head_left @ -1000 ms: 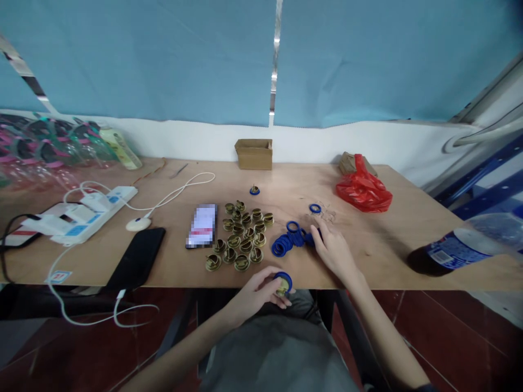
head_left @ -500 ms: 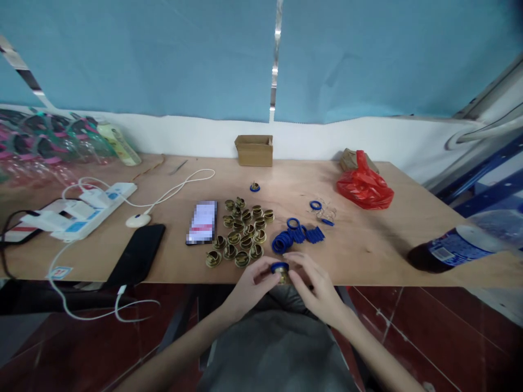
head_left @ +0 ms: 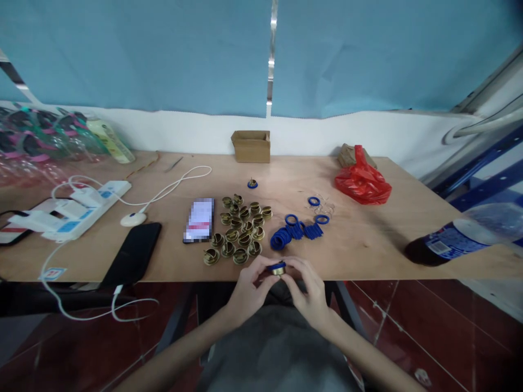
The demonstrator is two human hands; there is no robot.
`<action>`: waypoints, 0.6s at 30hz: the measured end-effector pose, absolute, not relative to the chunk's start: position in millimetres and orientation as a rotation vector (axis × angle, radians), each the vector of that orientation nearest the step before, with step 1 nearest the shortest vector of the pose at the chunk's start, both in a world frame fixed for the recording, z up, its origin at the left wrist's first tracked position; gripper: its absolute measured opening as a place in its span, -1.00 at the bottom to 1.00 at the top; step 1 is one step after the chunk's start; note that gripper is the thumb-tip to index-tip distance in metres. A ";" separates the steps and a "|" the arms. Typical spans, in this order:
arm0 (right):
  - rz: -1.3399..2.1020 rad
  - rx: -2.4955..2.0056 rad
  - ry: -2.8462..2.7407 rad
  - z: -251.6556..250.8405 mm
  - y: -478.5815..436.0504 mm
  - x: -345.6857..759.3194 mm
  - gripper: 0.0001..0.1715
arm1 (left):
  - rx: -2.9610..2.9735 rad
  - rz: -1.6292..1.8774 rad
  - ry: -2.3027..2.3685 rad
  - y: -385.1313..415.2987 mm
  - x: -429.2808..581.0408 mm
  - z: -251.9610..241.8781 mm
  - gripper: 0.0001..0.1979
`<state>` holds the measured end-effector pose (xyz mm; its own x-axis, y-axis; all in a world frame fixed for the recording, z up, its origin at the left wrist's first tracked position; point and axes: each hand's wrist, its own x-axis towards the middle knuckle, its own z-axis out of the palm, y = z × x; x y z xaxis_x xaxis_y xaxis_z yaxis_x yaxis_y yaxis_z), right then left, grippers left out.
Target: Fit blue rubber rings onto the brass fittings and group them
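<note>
At the table's front edge, my left hand (head_left: 252, 287) and my right hand (head_left: 307, 289) pinch a round brass fitting (head_left: 278, 270) from both sides. A blue ring (head_left: 276, 265) sits around its upper part; fingers cover its sides. Several similar brass fittings (head_left: 244, 239) without blue rings lie in a group beyond my left hand. Past my right hand is a pile of blue rings (head_left: 281, 238), some stacked in rows. One loose blue ring (head_left: 314, 201) lies apart near thin loops of wire or string. Farther back stands a single brass fitting with a blue ring (head_left: 252, 184).
A lit phone (head_left: 199, 220), a dark phone (head_left: 133, 253) on a cable and a power strip (head_left: 87, 212) occupy the left. A cardboard box (head_left: 251, 147) stands at the back. To the right are a red plastic bag (head_left: 363, 182) and a lying cola bottle (head_left: 445, 242).
My right fingers have closed in on the brass fitting, which now shows more level between both hands. A loose blue ring by the wire loops, seen edge-on before, now lies flatter. The view has shifted slightly.
</note>
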<state>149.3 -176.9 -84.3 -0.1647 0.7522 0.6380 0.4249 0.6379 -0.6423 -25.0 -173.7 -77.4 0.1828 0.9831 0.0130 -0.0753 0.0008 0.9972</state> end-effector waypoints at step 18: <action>0.370 -1.003 -1.611 -93.1 -181.8 132.0 -0.74 | 1.449 1.142 1.169 -182.5 -24.7 -83.6 -0.77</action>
